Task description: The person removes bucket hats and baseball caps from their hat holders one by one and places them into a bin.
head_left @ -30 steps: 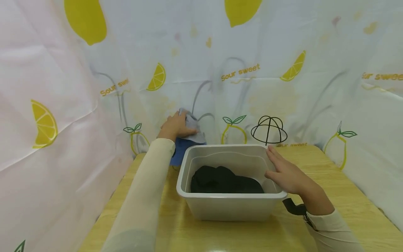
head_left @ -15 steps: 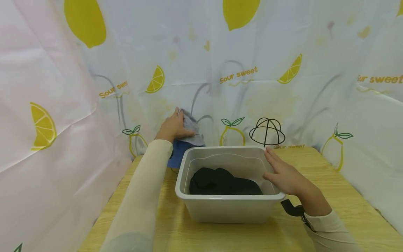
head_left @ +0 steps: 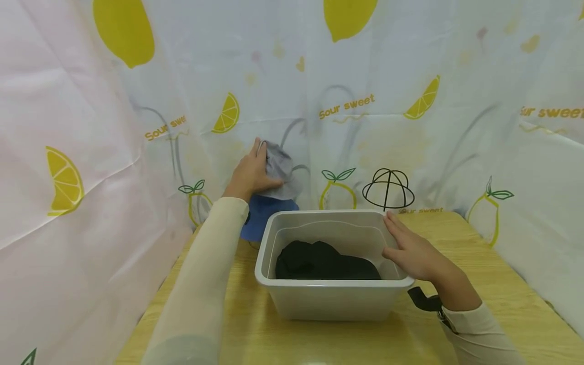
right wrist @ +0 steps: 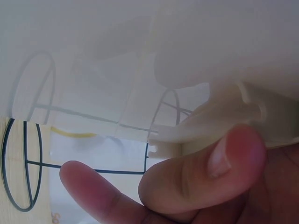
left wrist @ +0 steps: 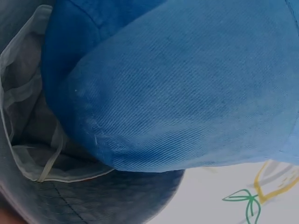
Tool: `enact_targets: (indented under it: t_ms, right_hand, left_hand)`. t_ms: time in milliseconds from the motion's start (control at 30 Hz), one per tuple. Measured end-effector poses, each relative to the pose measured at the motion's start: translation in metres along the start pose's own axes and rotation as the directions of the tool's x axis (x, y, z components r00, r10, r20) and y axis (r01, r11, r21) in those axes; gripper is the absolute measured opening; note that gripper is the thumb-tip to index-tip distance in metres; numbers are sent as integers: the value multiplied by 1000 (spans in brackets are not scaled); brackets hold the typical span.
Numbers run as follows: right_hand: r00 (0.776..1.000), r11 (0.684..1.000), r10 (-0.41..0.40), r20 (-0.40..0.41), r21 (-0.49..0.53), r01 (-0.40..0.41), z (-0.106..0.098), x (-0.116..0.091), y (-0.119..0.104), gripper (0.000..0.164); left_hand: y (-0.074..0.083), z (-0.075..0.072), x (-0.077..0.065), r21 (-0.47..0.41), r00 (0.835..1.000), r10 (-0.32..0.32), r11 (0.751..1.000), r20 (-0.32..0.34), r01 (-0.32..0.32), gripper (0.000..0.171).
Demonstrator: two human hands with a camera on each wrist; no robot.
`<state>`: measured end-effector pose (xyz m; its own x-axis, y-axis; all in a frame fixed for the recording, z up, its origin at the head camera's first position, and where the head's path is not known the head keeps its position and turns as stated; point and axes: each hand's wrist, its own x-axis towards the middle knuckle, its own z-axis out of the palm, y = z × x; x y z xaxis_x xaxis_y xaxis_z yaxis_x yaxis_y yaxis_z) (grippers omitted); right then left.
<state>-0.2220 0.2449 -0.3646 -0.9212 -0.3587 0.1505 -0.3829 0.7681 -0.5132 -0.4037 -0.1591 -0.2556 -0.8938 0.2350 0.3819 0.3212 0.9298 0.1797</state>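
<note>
My left hand (head_left: pixel 250 175) grips a grey bucket hat (head_left: pixel 280 167), thumb toward the near side, above and behind the bin's left end. Below it a blue hat (head_left: pixel 264 215) is partly hidden by the bin. Close up in the left wrist view, blue twill cloth (left wrist: pixel 187 93) fills most of the frame, and the grey hat's pale lining (left wrist: pixel 28 102) opens around its end. My right hand (head_left: pixel 412 251) rests with straight fingers along the right rim of a light grey plastic bin (head_left: pixel 337 301). Inside the bin lies dark, nearly black cloth (head_left: pixel 319 261).
A black wire hat stand (head_left: pixel 389 190) rises behind the bin's right end. The bin stands on a wood-grain table (head_left: pixel 493 284). White sheeting printed with lemons (head_left: pixel 347 137) hangs behind the table and at both sides.
My left hand has raised the grey hat a little, so more of its crown and of the blue hat shows. The right hand stays on the bin's rim.
</note>
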Motion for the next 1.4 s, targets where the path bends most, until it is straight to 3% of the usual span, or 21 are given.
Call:
enact_targets:
  t_ms: [367, 633, 867, 1067, 1300, 1400]
  right_hand:
    - [1000, 1000, -7, 5, 6, 7, 0, 1, -1, 80]
    - [1000, 1000, -6, 13, 12, 6, -1, 0, -4, 80]
    - [1000, 1000, -8, 8, 10, 8, -1, 0, -4, 80]
    - [1000, 1000, -4, 10, 15, 4, -1, -1, -1, 80]
    - [1000, 1000, 0, 12, 19, 0, -3, -1, -2, 80]
    - [1000, 1000, 0, 13, 20, 0, -2, -1, -2, 80]
  left_hand:
    - [-4, -9, -11, -61, 991, 62, 996, -116, -69, 132]
    - [-12, -28, -26, -93, 968, 80, 990, -239, -105, 134]
    - [-8, -45, -44, -105, 942, 117, 982, -314, -157, 135]
    - [3, -53, -64, -146, 914, 146, 966, -379, -215, 133]
    - [19, -56, -80, -160, 850, 229, 927, -474, -339, 133]
    - [24, -56, -84, -171, 833, 255, 909, -490, -380, 132]
